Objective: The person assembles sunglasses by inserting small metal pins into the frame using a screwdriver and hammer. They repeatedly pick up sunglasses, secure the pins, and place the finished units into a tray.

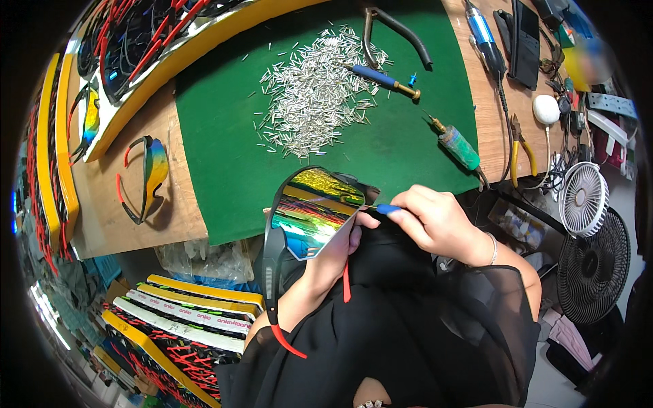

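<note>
My left hand grips a pair of wraparound sunglasses by the lens side. Their mirrored lens shines yellow, green and blue, and the dark temple arm with a red tip hangs down on the left. My right hand pinches a small blue-handled tool. Its thin metal tip points left and meets the right end of the sunglasses; whether it sits in the frame I cannot tell. Most of my left fingers are hidden behind the lens. Beyond my hands, a heap of small silvery pins covers part of the green mat.
A blue-handled hand tool and pliers lie by the heap. A green-handled corded tool rests at the mat's right edge. Another pair of sunglasses sits left. Yellow-edged trays of sunglasses flank the table; fans stand right.
</note>
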A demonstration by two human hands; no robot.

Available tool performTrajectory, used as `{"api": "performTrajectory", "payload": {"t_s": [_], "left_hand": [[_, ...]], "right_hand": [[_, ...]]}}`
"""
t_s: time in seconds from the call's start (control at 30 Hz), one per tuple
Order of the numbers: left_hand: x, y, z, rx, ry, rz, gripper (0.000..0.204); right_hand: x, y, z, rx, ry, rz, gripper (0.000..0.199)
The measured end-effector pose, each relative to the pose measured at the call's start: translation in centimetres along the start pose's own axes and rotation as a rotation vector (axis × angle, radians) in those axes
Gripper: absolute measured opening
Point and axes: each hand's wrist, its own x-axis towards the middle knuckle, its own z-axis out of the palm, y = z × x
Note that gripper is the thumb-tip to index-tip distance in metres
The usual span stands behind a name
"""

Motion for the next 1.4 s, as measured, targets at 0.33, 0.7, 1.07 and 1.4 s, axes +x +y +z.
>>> {"api": "performTrajectory", "payload": {"t_s": [0.33,0.7,1.07,1.4], "left_hand": [[-0.1,-0.6,0.0,-0.133,0.062,-0.05,0.029],[0.3,-1.2,-0.2,-0.12,0.063,-0.072,0.035],[0.4,-1.3,-0.2,-0.129,0.07,-0.068,0.032],[0.5,-1.3,-0.1,-0.17,0.075,-0.11,0.034]], "right_hand": [[0.0,-0.6,-0.1,0.048,0.087,0.008,0.027],[0.1,-1.1,-0.5,0.024,0.079,0.048,0.032],[0.3,-1.4,-0.1,0.041,0.212,0.012,0.02],[0.0,-0.9,-0.1,0.042,0.121,0.026,0.016]]}}
